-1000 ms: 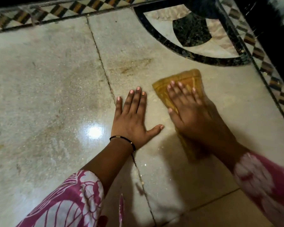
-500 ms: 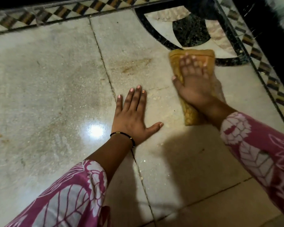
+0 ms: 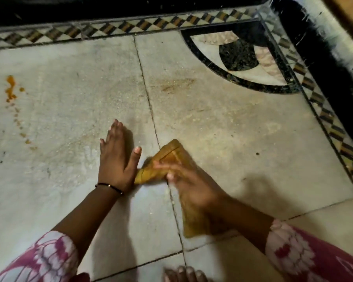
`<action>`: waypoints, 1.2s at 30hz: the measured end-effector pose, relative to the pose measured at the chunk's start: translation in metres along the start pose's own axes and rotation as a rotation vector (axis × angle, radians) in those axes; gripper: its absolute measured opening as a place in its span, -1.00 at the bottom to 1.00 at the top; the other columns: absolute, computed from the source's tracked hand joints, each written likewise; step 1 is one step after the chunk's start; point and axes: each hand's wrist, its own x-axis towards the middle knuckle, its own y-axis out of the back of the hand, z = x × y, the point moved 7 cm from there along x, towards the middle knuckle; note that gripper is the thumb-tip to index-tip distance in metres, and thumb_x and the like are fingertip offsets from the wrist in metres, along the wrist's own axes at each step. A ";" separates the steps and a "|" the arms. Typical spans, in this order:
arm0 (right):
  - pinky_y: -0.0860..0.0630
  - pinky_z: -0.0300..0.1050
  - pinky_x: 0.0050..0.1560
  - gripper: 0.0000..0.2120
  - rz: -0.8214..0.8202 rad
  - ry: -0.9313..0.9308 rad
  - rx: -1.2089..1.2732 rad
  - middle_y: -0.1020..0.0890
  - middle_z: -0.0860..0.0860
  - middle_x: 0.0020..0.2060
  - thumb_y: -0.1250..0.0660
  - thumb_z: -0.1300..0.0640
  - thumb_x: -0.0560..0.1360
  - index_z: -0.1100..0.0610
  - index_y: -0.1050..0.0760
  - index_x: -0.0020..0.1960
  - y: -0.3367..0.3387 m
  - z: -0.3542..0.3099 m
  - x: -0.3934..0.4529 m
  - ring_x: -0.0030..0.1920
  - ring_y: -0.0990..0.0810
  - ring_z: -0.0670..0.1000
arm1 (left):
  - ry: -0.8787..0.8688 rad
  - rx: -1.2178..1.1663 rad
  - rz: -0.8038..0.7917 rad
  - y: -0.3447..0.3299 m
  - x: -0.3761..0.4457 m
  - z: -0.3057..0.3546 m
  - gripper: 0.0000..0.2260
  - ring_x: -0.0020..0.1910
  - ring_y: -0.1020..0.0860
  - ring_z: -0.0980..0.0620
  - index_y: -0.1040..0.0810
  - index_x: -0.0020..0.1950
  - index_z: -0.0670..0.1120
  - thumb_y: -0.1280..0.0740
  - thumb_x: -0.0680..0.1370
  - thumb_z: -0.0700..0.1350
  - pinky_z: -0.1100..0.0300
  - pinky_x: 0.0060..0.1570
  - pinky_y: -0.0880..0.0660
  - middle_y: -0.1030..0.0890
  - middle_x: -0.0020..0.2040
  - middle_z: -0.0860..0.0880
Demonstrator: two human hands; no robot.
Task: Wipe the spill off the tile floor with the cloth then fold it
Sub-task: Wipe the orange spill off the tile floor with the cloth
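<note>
Half done at best: your right hand [image 3: 190, 180] presses the cloth [image 3: 165, 159] flat-fingered, orange spill [image 3: 10, 88] far left unwiped, folding left.

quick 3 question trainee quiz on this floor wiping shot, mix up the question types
1. True or false: the left hand lies flat on the pale marble tile floor.
2. The right hand presses on: A) a folded mustard-yellow cloth B) a sponge C) a brush.
3. Fill in: the orange spill drops lie far to the ____ of the cloth.

Key: 1 true; 2 A; 3 left.
</note>
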 end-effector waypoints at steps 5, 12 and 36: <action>-0.53 0.05 0.17 -0.64 0.193 -0.148 0.937 -0.66 0.17 0.05 -0.42 0.16 0.36 0.21 -0.59 0.15 0.099 0.013 -0.002 0.08 -0.63 0.12 | 0.014 0.212 -0.081 -0.010 0.000 -0.004 -0.28 0.53 0.00 -0.02 0.00 0.55 -0.14 0.13 0.50 0.27 0.00 0.47 0.18 -0.01 0.56 -0.08; -0.56 -0.28 -0.10 -0.67 0.827 -0.264 0.036 -0.63 0.00 0.08 -0.25 0.37 0.50 0.14 -0.53 0.22 0.262 0.035 -0.062 0.02 -0.61 -0.02 | -0.034 0.381 -0.098 -0.020 -0.006 -0.001 -0.33 0.53 0.07 0.04 -0.01 0.55 -0.12 0.10 0.55 0.25 0.10 0.44 0.31 0.00 0.56 -0.04; -0.33 0.00 0.36 -0.50 0.340 -0.323 -0.767 -0.41 0.06 0.39 -0.15 -0.17 0.58 0.06 -0.35 0.43 0.138 0.011 -0.030 0.40 -0.34 0.08 | -0.002 0.421 -0.096 -0.023 -0.005 -0.001 -0.30 0.53 0.06 -0.01 0.00 0.55 -0.13 0.01 0.54 0.27 -0.02 0.48 0.20 -0.01 0.56 -0.06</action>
